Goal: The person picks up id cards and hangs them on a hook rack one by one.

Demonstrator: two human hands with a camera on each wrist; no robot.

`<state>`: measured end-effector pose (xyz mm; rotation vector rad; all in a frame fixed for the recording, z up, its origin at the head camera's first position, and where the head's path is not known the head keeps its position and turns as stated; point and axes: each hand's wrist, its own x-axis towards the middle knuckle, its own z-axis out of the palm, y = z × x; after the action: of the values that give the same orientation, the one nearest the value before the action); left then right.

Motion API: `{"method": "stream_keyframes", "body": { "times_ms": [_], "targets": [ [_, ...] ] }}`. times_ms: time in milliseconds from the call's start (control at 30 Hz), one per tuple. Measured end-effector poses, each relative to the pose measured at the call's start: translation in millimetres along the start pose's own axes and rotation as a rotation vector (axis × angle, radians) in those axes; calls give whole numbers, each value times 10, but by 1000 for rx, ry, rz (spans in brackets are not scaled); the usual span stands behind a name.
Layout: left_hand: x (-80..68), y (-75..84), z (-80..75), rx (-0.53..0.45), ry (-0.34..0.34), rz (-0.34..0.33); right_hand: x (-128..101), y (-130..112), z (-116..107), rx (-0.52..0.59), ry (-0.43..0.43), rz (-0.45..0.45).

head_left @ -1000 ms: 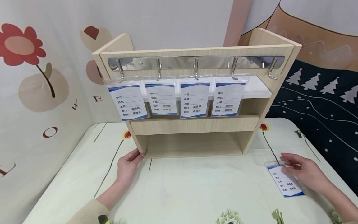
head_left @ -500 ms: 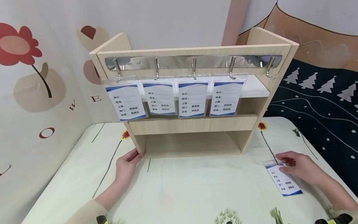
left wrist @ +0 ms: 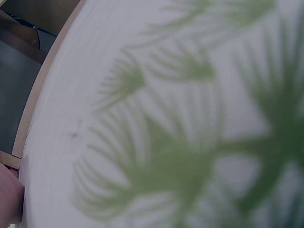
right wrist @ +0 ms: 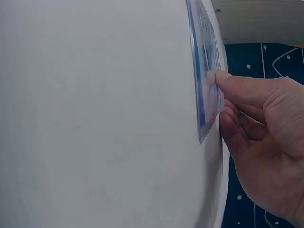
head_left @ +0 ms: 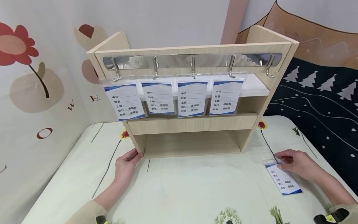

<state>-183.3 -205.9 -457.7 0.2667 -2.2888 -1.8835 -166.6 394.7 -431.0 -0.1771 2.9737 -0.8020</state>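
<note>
My left hand (head_left: 126,165) grips the lower left corner of a wooden shelf (head_left: 193,123), its thumb at the front edge. In the left wrist view only a bit of that hand (left wrist: 9,199) shows at the lower left. On the right, a clear badge holder (head_left: 283,182) with a blue-and-white card lies at a slant on the table. My right hand (head_left: 300,165) pinches its upper edge. The right wrist view shows the thumb on the face of the badge holder (right wrist: 202,71) and the other fingers of my right hand (right wrist: 266,118) curled close under its edge.
Across the shelf's top runs a metal hook rail (head_left: 167,61). Several badge holders hang there side by side, such as the leftmost one (head_left: 126,101). The far right hook (head_left: 269,67) is bare. A flower-print cloth (head_left: 179,186) covers the table; a patterned curtain (head_left: 316,99) stands behind.
The head view has shifted slightly. My right hand has closed in a little on the badge holder's upper edge, while my left hand stays at the shelf's corner.
</note>
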Motion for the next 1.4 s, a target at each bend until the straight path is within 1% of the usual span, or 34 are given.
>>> {"method": "stream_keyframes", "body": {
  "times_ms": [100, 233, 367, 533, 733, 833, 900, 1033, 1133, 1233, 1300, 1400],
  "targets": [
    [14, -11, 26, -6, -8, 4, -24, 18, -9, 9, -18, 19],
    [25, -22, 50, -1, -10, 9, -25, 22, -21, 7, -30, 23],
    [24, -17, 44, 2, 2, 11, 7, 6, -29, 23, -57, 16],
    [24, 6, 33, -9, -16, 23, -5, 23, -28, 42, -74, 6],
    [22, 7, 10, 7, -13, 3, -39, 96, 8, 133, -88, 8],
    [19, 4, -6, 17, -14, -2, -45, 131, 28, 186, -81, -9],
    [17, 2, -14, 18, -12, 0, -40, 152, 33, 215, -78, -44],
    [8, -4, -23, 18, -3, 4, -20, 197, 31, 253, -83, -105],
    [-1, -8, -27, 15, -2, 3, -18, 231, 16, 262, -78, -131],
    [-6, -11, -29, 8, -3, 4, -22, 261, -5, 271, -62, -142],
    [-3, -15, -30, 1, -1, 0, -26, 266, -24, 274, -62, -134],
    [-2, -15, -29, 0, -1, -1, -22, 265, -54, 281, -84, -101]
  ]
}}
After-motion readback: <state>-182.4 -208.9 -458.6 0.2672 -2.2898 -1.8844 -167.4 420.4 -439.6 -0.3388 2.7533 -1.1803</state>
